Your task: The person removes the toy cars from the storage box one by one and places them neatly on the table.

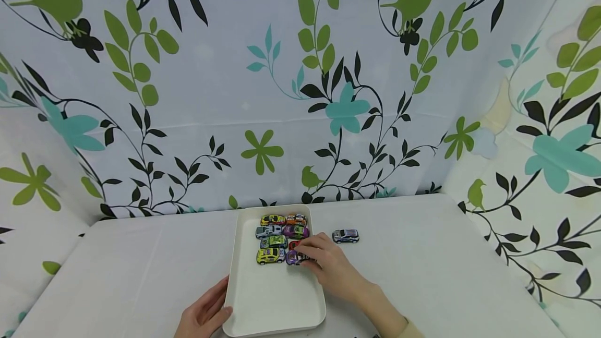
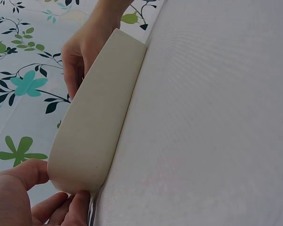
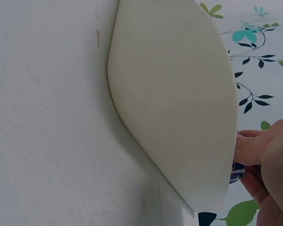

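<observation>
A white rectangular tray lies on the table with several small toy cars in two columns at its far end. My left hand grips the tray's near left wall, thumb at the rim and fingers low on the side, as the left wrist view also shows. Over the right column, my right hand pinches a purple toy car beside a yellow toy car. Fingers partly cover a red toy car just behind it. In the right wrist view the tray wall hides most of the held car.
A silver toy car stands on the white table, right of the tray. Green, pale blue and magenta-green toy cars sit farther back in the tray. Patterned cloth hangs behind the table.
</observation>
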The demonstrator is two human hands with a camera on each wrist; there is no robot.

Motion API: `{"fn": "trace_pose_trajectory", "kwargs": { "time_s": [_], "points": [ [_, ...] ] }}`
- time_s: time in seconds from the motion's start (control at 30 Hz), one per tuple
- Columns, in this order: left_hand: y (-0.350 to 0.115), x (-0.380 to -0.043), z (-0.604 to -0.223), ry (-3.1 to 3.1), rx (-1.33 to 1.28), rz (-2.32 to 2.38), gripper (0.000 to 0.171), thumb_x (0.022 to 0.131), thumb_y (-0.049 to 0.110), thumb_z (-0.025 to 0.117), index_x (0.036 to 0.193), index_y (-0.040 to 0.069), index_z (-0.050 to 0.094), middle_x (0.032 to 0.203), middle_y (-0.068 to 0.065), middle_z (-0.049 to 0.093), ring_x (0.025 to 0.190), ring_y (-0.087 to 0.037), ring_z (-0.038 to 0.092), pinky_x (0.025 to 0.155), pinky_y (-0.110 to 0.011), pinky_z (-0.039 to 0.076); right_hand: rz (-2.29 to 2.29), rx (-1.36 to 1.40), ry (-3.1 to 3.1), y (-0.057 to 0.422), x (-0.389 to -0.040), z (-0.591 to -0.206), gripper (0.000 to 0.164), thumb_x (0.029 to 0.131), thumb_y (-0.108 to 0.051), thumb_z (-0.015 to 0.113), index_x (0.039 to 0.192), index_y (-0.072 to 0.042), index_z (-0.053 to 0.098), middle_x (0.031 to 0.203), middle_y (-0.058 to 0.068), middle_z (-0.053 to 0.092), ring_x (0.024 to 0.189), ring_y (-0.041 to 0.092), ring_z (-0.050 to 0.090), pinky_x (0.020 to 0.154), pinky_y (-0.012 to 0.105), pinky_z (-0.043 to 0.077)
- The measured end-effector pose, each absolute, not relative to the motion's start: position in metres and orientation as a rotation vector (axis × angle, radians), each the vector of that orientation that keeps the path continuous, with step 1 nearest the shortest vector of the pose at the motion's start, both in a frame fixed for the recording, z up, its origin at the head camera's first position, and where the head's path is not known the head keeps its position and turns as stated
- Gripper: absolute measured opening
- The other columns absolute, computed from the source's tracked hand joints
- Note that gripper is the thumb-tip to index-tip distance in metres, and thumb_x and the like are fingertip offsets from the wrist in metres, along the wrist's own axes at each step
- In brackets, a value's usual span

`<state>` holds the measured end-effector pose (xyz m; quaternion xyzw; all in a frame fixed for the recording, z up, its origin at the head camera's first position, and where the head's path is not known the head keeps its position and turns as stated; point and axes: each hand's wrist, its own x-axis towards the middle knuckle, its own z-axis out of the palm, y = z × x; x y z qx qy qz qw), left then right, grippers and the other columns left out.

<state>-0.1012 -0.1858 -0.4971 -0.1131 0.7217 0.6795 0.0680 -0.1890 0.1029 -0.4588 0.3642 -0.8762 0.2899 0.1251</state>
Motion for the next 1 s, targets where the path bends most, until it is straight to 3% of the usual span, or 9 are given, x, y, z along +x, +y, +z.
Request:
{"fn": "trace_pose_trajectory", "kwargs": {
  "time_s": [0.23, 1.0],
  "points": [
    [-0.187, -0.102, -0.499, 2.177, -0.327, 2.064, 0.07, 0.088, 0.016, 0.076, 0.147, -0.004, 0.044, 0.151, -0.025, 0.043, 0.139, -0.042, 0.044, 0.097, -0.03, 0.056, 0.903, 1.039, -2.529, 0.106, -0.19, -0.457, 0.028, 0.091, -0.01, 0.073, 0.119, -0.011, 0.073, 0.118, -0.004, 0.067, 0.109, 0.011, 0.056, 0.095, 0.03, 0.056],
    [-0.188, -0.101, -0.497, 2.18, -0.302, 2.058, 0.067, 0.09, 0.014, 0.073, 0.148, -0.005, 0.042, 0.153, -0.025, 0.041, 0.14, -0.042, 0.042, 0.1, -0.028, 0.053, 0.861, 0.92, -2.547, 0.134, -0.203, -0.45, 0.033, 0.075, 0.006, 0.081, 0.103, -0.009, 0.076, 0.104, -0.003, 0.071, 0.098, 0.014, 0.061, 0.087, 0.033, 0.057]
  ]
}}
